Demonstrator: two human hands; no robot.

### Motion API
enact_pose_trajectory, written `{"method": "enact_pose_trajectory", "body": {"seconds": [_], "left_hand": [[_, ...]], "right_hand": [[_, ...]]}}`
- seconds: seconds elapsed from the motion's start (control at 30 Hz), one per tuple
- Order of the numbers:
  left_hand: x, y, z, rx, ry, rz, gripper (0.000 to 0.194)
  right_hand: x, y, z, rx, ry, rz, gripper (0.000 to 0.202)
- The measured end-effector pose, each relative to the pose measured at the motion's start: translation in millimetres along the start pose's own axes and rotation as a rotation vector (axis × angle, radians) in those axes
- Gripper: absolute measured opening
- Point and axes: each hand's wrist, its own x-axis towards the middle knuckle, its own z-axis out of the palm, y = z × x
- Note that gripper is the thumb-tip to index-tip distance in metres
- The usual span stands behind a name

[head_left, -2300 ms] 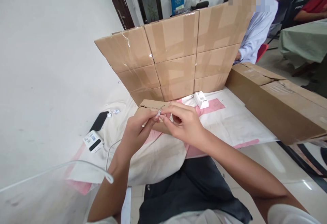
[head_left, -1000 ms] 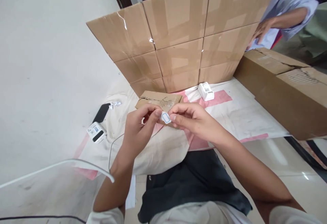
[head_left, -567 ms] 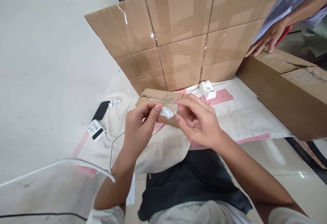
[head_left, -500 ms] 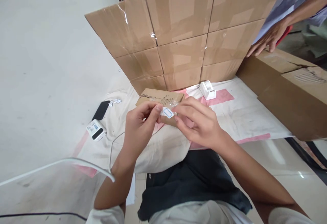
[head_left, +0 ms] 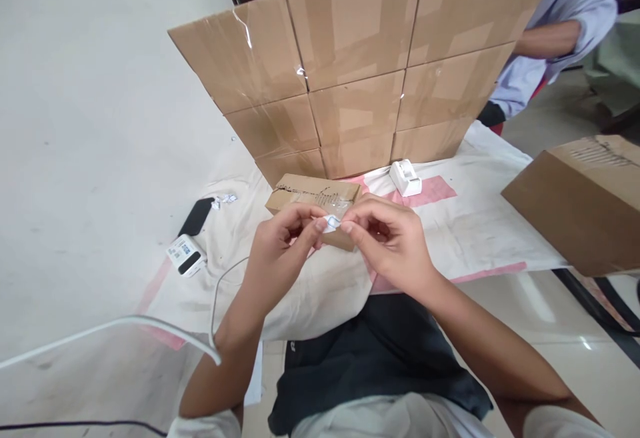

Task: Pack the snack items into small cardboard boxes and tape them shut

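A small white label with a blue border [head_left: 332, 223] is pinched between my two hands, and it looks bent or curled now. My left hand [head_left: 287, 245] grips its left end between thumb and index finger. On the opposite end, the thumb and fingertips of my right hand [head_left: 385, 235] are pressed together. Just behind and below my hands lies a small cardboard box [head_left: 305, 190] with dark marks on its top; my hands hide part of its front.
A tall taped cardboard panel [head_left: 357, 71] stands behind the box. A white tape dispenser [head_left: 406, 178] sits to the right, a small white device [head_left: 186, 255] and black phone-like object [head_left: 197, 216] to the left. Another cardboard box [head_left: 575, 205] is at the right, near a person's arm [head_left: 547, 41].
My right hand has closed in on the label, which has gone from flat to bent. At the right, the other person's hand has left the larger boxes, and one box is no longer there.
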Motion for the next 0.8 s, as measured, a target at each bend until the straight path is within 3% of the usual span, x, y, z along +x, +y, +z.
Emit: {"method": "enact_pose_trajectory", "body": {"seconds": [0.37, 0.5, 0.6, 0.7, 0.8], "left_hand": [[-5, 2, 1.1, 0.101, 0.005, 0.021, 0.013], [-9, 1, -3.4, 0.121, -0.023, -0.011, 0.011], [-9, -3, -9.7, 0.119, 0.022, -0.023, 0.011], [0, -15, -20.4, 0.103, 0.121, -0.01, 0.015], [18, -48, -44.3, 0.123, 0.2, -0.042, 0.023]], "right_hand": [[-9, -4, 13, 0.213, 0.082, 0.237, 0.02], [-7, -2, 13, 0.232, 0.204, 0.239, 0.024], [-5, 2, 12, 0.223, 0.263, 0.208, 0.025], [-2, 10, 12, 0.301, 0.196, 0.251, 0.027], [-2, 22, 8, 0.419, 0.198, 0.342, 0.028]]}}
